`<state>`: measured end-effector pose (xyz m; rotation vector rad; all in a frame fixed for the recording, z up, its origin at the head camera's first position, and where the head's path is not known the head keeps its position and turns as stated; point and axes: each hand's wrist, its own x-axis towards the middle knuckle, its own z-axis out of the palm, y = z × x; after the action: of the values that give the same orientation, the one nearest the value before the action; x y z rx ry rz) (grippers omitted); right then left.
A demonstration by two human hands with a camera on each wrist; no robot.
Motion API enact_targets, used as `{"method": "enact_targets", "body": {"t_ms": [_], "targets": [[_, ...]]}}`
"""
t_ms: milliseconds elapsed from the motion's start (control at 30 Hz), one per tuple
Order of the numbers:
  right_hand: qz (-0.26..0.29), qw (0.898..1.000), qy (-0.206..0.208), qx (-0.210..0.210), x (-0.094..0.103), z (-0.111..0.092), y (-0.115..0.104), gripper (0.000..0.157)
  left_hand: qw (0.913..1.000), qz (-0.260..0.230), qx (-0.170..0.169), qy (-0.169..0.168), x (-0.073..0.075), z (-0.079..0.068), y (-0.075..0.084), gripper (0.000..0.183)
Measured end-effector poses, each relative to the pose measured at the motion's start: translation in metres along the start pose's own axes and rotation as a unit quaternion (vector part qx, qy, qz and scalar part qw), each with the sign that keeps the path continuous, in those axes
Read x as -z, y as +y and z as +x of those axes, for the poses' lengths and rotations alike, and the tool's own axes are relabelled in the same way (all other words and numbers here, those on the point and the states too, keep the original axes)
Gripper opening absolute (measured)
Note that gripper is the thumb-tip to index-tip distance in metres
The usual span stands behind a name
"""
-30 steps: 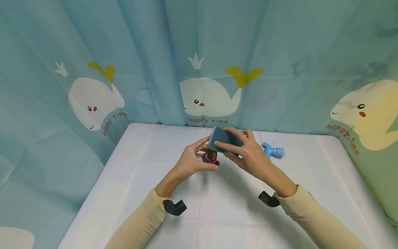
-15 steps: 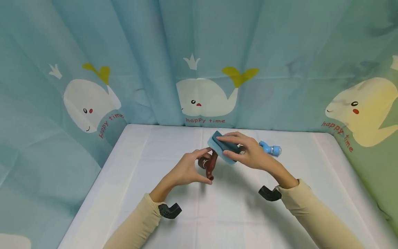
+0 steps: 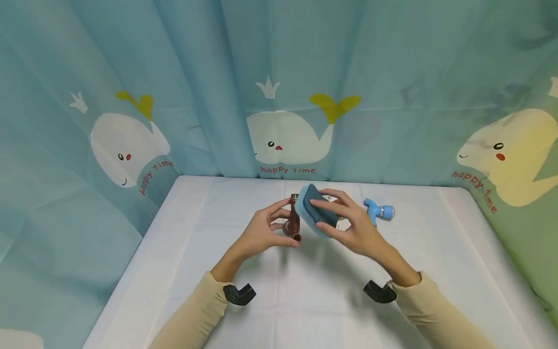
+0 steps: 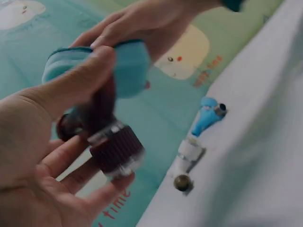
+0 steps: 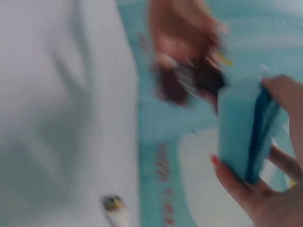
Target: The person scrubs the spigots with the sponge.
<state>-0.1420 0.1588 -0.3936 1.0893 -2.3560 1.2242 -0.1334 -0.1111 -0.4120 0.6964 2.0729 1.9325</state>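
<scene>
In the head view, my left hand (image 3: 261, 230) grips a dark red-brown tap (image 3: 295, 220) above the white table, thumb at its lower end and fingers at its upper end. The tap's ribbed knob (image 4: 118, 149) faces the left wrist camera. My right hand (image 3: 355, 224) pinches a two-layer sponge (image 3: 323, 213), light blue on one side and dark blue on the other. The light side faces the tap, and in the left wrist view the sponge overlaps the tap's far end. Blur softens the tap in the right wrist view.
A light blue tap (image 3: 379, 212) lies on the table at the back right. Near it lies a white tap (image 4: 189, 153) with a brass-coloured end, mostly hidden behind my right hand in the head view. A whale-print curtain (image 3: 209, 121) stands along the table's back edge.
The sponge has swung from over the tap's top to its right side, its light face turning toward the tap. The tap tilted in my left hand and now stands more upright.
</scene>
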Motion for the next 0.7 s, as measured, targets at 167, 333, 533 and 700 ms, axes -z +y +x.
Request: {"method": "enact_targets", "body": {"t_ms": [167, 333, 533, 700], "targets": [[-0.029, 0.998, 0.053, 0.007, -0.029, -0.018, -0.008, 0.057, 0.9884, -0.138, -0.031, 0.055, -0.001, 0.002, 0.0, 0.112], [0.015, 0.997, 0.066, -0.021, -0.036, -0.021, -0.009, 0.057, 0.9902, -0.111, -0.033, 0.079, -0.002, 0.002, -0.001, 0.113], [-0.026, 1.0, 0.016, -0.006, -0.026, -0.019, -0.006, 0.056, 0.9952, -0.029, -0.021, 0.09, 0.001, -0.001, -0.001, 0.104], [-0.016, 1.0, -0.018, 0.003, -0.019, -0.012, -0.008, 0.054, 0.9959, 0.015, -0.03, 0.084, 0.005, 0.001, 0.001, 0.104]]}}
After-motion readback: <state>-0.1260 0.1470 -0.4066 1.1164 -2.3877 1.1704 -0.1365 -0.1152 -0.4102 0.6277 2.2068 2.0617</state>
